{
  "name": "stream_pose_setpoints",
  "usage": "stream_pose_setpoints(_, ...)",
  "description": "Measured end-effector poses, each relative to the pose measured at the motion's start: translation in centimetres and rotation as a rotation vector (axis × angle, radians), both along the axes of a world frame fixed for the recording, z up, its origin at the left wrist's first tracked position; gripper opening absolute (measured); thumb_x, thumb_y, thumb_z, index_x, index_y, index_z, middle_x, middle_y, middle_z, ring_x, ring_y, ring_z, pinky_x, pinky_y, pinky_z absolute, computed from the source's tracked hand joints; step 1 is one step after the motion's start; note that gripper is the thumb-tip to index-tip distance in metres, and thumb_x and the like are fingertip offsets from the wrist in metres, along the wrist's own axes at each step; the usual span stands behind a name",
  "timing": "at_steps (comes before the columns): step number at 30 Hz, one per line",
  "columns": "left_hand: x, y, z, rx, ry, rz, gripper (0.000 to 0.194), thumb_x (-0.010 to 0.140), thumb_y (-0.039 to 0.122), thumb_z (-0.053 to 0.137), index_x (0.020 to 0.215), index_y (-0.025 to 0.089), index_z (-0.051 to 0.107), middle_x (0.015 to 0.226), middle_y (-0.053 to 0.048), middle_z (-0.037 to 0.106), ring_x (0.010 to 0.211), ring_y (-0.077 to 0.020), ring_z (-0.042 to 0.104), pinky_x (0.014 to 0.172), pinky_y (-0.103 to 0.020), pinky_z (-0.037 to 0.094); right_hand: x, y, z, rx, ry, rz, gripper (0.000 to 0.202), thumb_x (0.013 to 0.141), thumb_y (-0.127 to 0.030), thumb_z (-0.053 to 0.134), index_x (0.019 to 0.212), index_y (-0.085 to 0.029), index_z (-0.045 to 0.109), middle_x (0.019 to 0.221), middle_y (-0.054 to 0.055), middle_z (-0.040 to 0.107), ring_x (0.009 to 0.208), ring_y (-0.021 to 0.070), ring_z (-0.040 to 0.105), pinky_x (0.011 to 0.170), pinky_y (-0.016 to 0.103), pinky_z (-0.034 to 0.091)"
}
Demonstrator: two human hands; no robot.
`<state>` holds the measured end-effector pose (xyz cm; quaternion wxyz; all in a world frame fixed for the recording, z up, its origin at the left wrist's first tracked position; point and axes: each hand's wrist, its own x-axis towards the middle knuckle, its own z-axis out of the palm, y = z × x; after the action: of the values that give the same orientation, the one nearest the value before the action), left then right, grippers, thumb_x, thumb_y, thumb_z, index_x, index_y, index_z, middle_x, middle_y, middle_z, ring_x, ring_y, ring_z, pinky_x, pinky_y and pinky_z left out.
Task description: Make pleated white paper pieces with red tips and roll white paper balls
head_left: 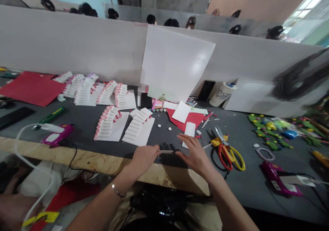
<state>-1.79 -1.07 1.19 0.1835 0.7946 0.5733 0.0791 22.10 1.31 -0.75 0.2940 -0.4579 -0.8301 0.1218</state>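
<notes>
My left hand (144, 159) pinches the end of a thin, pale flat strip (166, 152) at the table's front edge. My right hand (194, 154) is at the strip's other side, thumb and fingers spread apart. Just beyond it lies a narrow white paper piece (189, 130), with a white card (181, 112) on red sheet material (199, 119) behind. Ahead of my left hand, a white sheet (147, 134) carries a fanned row of small white strips. Beside it, a similar sheet (122, 128) has strips with pink-red round ends.
Scissors (223, 155) with red and yellow handles lie right of my right hand. Magenta boxes with cords, one left (57, 135) and one right (279, 179), sit on the table. Behind stand a paper cup (221, 94) and a white board (177, 63).
</notes>
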Motion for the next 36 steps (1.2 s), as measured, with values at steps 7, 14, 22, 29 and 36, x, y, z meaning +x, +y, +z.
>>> stream_pose_setpoints(7, 1.3, -0.2, 0.6, 0.445, 0.24, -0.259, 0.011, 0.094, 0.013, 0.053, 0.096, 0.017, 0.064, 0.09, -0.006, 0.065, 0.085, -0.0212, 0.058, 0.062, -0.03, 0.045, -3.3, -0.5, -0.2, 0.181, -0.072, 0.112, 0.013, 0.091, -0.015, 0.06, 0.095, -0.022, 0.07, 0.08, 0.004, 0.072, 0.076, 0.0198, 0.062, 0.073, 0.034, 0.046)
stream_pose_setpoints(14, -1.9, -1.7, -2.9, 0.638, 0.145, -0.273, 0.02, 0.095, 0.011, 0.051, 0.108, 0.015, 0.066, 0.095, -0.007, 0.067, 0.087, -0.0203, 0.057, 0.074, -0.033, 0.044, -1.6, -2.2, -1.8, 0.293, -0.2, 0.106, 0.022, 0.089, -0.008, 0.06, 0.096, -0.025, 0.072, 0.088, 0.004, 0.071, 0.081, 0.019, 0.056, 0.074, 0.032, 0.04)
stream_pose_setpoints(22, -2.6, -3.1, -5.4, 0.34, -0.103, -0.111, 0.013, 0.095, 0.018, 0.056, 0.092, 0.018, 0.068, 0.089, -0.004, 0.066, 0.087, -0.0189, 0.057, 0.078, -0.033, 0.046, -0.1, -4.4, -3.9, 0.162, -0.248, 0.154, 0.027, 0.091, -0.004, 0.053, 0.105, -0.019, 0.069, 0.096, 0.005, 0.073, 0.085, 0.0196, 0.056, 0.075, 0.033, 0.04)
stream_pose_setpoints(29, -3.1, -2.1, -4.9, 0.19, -0.253, 0.008, 0.013, 0.092, 0.02, 0.061, 0.084, 0.019, 0.071, 0.085, -0.003, 0.065, 0.086, -0.0186, 0.057, 0.081, -0.034, 0.046, -0.7, -5.0, -4.9, 0.042, -0.047, -0.012, 0.02, 0.098, -0.026, 0.052, 0.093, -0.022, 0.071, 0.095, 0.006, 0.072, 0.087, 0.0212, 0.058, 0.08, 0.037, 0.046)
stream_pose_setpoints(36, -3.1, -1.6, -4.9, 0.137, -0.275, 0.098, 0.011, 0.089, 0.02, 0.065, 0.08, 0.019, 0.07, 0.082, -0.003, 0.064, 0.085, -0.0195, 0.057, 0.081, -0.036, 0.046, -1.0, -4.8, -5.8, -0.01, 0.086, -0.185, 0.028, 0.096, -0.037, 0.052, 0.081, -0.021, 0.07, 0.102, 0.011, 0.068, 0.095, 0.0255, 0.058, 0.084, 0.043, 0.049)
